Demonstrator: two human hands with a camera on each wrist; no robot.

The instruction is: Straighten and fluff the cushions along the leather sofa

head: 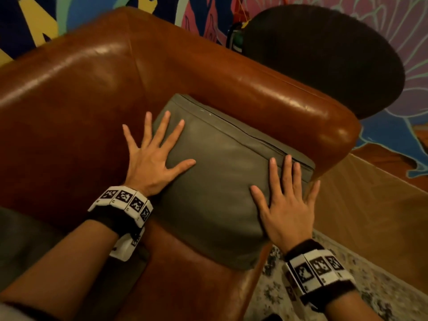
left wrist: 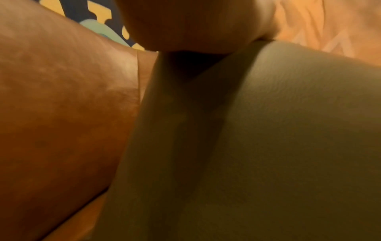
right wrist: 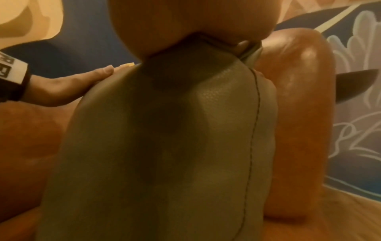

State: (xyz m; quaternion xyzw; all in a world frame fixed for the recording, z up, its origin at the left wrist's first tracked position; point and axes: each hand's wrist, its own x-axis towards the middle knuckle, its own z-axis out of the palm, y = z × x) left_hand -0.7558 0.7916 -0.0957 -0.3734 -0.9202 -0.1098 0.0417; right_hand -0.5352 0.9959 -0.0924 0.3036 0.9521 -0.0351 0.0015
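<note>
Two hands lie flat on one grey-green leather cushion [head: 222, 181], which stands propped in the corner of a brown leather sofa [head: 69, 117], its back edge leaning against the sofa's right armrest [head: 289, 96] and its lower edge resting on the seat [head: 185, 281]. The left hand [head: 150, 158] has its fingers spread and straight, pressing the cushion's left side, with the thumb reaching across the front face and the outer fingers lying over onto the sofa back behind it. The right hand [head: 287, 205] is likewise splayed and straight-fingered, pressing the cushion's right edge near the seam [head: 266, 140] that runs along its top; its little finger hangs just past the corner. Neither hand curls around anything. Each wrist carries a dark band with a strip of black-and-white square markers [head: 125, 200]. From the right wrist view the cushion [right wrist: 164, 146] fills the frame, its stitched seam [right wrist: 254, 130] running top to bottom, the armrest [right wrist: 299, 97] just beside it, and the left hand [right wrist: 68, 88] lies flat against its far side. From the left wrist view the cushion [left wrist: 268, 130] sits against the sofa back [left wrist: 62, 97], much of it blurred. Behind the sofa are a brightly painted wall [head: 405, 31] and a dark round shape [head: 324, 61]; a patterned rug [head: 382, 262] lies on the floor at the right.
</note>
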